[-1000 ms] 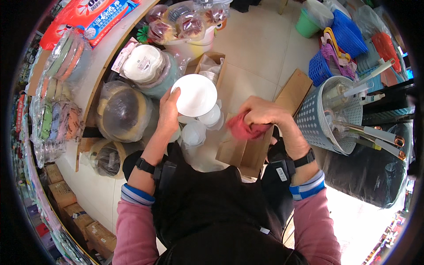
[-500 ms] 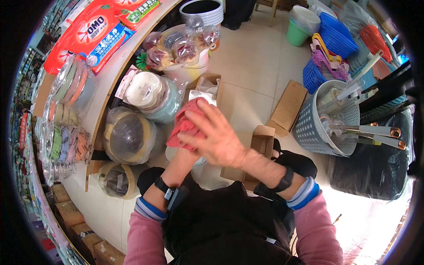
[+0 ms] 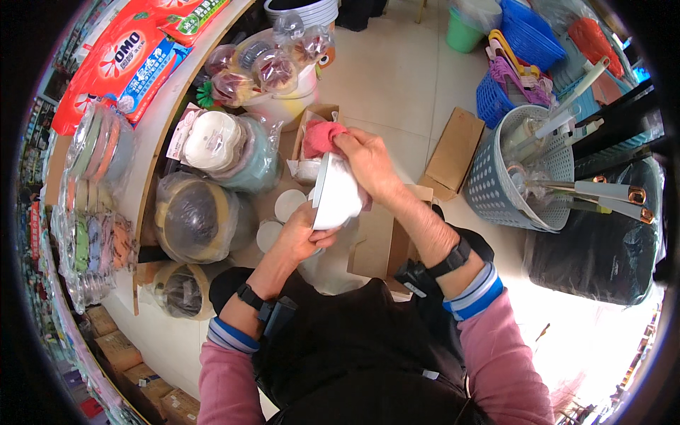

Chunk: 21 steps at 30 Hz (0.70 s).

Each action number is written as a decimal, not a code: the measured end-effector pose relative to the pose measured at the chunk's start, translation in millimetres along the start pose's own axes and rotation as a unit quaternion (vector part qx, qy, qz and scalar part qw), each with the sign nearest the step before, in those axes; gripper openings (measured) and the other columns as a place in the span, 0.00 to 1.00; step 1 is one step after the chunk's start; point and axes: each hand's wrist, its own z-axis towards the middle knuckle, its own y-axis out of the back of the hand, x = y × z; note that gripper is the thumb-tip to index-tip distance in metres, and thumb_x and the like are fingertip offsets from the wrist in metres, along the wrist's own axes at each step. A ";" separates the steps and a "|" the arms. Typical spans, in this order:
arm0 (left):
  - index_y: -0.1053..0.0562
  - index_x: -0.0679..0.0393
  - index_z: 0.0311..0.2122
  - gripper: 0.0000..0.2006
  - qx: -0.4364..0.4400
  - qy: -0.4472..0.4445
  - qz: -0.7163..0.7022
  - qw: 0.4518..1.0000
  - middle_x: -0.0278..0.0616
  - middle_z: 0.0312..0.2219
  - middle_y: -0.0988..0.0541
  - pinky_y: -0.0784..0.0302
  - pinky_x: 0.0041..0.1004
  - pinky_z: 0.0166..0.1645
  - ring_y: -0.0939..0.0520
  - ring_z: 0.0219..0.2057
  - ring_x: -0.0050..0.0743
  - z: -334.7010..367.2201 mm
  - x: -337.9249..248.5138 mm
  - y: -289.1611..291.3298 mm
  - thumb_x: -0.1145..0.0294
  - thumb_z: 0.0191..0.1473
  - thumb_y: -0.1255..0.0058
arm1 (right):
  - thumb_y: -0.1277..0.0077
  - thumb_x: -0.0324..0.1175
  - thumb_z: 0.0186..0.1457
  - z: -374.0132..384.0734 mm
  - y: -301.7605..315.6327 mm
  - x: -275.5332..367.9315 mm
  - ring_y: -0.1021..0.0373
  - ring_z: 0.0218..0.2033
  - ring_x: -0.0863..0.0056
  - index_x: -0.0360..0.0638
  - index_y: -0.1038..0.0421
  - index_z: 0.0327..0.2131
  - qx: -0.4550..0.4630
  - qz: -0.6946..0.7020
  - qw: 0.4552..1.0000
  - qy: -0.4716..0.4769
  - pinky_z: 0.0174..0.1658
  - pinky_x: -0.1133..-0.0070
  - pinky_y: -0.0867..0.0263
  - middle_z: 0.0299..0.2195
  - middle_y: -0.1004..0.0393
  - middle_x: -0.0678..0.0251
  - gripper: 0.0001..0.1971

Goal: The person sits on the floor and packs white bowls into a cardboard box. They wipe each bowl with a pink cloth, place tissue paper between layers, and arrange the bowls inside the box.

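Note:
A white bowl [image 3: 337,195] is tilted on its side in front of me. My left hand [image 3: 303,234] grips it from below, fingers closed round its lower part. At the bowl's upper rim, my right hand [image 3: 368,164] is closed on a bunched red cloth [image 3: 322,139]. A bit of reddish cloth also shows beside the bowl under the right wrist. Pale round dishes [image 3: 289,205] stand on the floor left of the bowl. Behind the cloth is a cardboard box [image 3: 320,112] with white pieces in it.
Wrapped pots [image 3: 197,216] and stacked pastel containers [image 3: 251,159] line the left shelf. An open carton [image 3: 372,241] sits before my knees, a flat carton [image 3: 453,152] farther right. A grey perforated basket [image 3: 496,177] holds long-handled utensils. Blue baskets [image 3: 531,35] stand at the back right.
The cloth covered the work in front of my left hand; now the white bowl shows, turned on its side. My right hand has moved to its upper rim with the cloth. The view has shifted slightly.

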 end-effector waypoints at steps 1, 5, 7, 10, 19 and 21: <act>0.33 0.54 0.34 0.05 -0.002 0.006 0.023 1.000 0.29 0.16 0.35 0.53 0.20 0.15 0.46 0.09 0.12 -1.6 -0.7 -2.0 0.65 0.55 0.55 | 0.56 0.41 0.54 4.9 5.5 -2.1 0.32 0.25 0.76 0.36 0.29 0.37 0.026 0.050 0.996 -0.074 0.31 0.76 0.34 0.23 0.29 0.65 0.17; 0.32 0.58 0.31 0.06 -0.020 -0.034 0.043 0.998 0.31 0.14 0.36 0.53 0.20 0.15 0.46 0.09 0.13 -2.8 -0.7 -6.2 0.67 0.55 0.55 | 0.56 0.40 0.55 13.7 2.8 -28.1 0.31 0.25 0.76 0.38 0.31 0.34 0.064 0.272 0.935 -0.217 0.29 0.77 0.33 0.27 0.28 0.65 0.13; 0.32 0.59 0.31 0.06 -0.022 -0.034 0.006 0.999 0.32 0.15 0.35 0.53 0.20 0.15 0.46 0.09 0.13 0.4 -5.2 -4.0 0.68 0.54 0.54 | 0.56 0.39 0.56 12.1 -8.2 -49.4 0.31 0.26 0.75 0.40 0.32 0.36 0.032 0.366 0.905 -0.215 0.30 0.76 0.33 0.27 0.29 0.66 0.12; 0.31 0.60 0.32 0.05 -0.071 -0.064 -0.016 0.995 0.34 0.15 0.34 0.53 0.20 0.16 0.48 0.08 0.13 7.7 -8.2 0.0 0.69 0.53 0.54 | 0.56 0.38 0.56 3.1 -35.6 -82.1 0.31 0.28 0.75 0.41 0.33 0.37 0.008 0.421 0.900 -0.112 0.30 0.75 0.34 0.28 0.29 0.66 0.11; 0.31 0.69 0.45 0.15 -0.322 -0.351 0.210 0.854 0.46 0.38 0.23 0.27 0.33 0.42 0.22 0.37 0.35 21.3 -7.4 3.3 0.74 0.52 0.56 | 0.58 0.31 0.57 -16.3 -44.8 -84.0 0.29 0.30 0.69 0.36 0.30 0.38 0.039 0.383 0.878 -0.283 0.31 0.69 0.31 0.32 0.27 0.62 0.10; 0.31 0.70 0.46 0.16 -0.363 -0.401 0.315 0.780 0.48 0.36 0.22 0.27 0.33 0.42 0.21 0.35 0.35 20.2 -14.0 7.4 0.72 0.53 0.58 | 0.57 0.30 0.56 -22.7 -41.5 -71.5 0.28 0.33 0.69 0.35 0.30 0.38 0.055 0.352 0.885 -0.299 0.35 0.69 0.30 0.34 0.26 0.60 0.11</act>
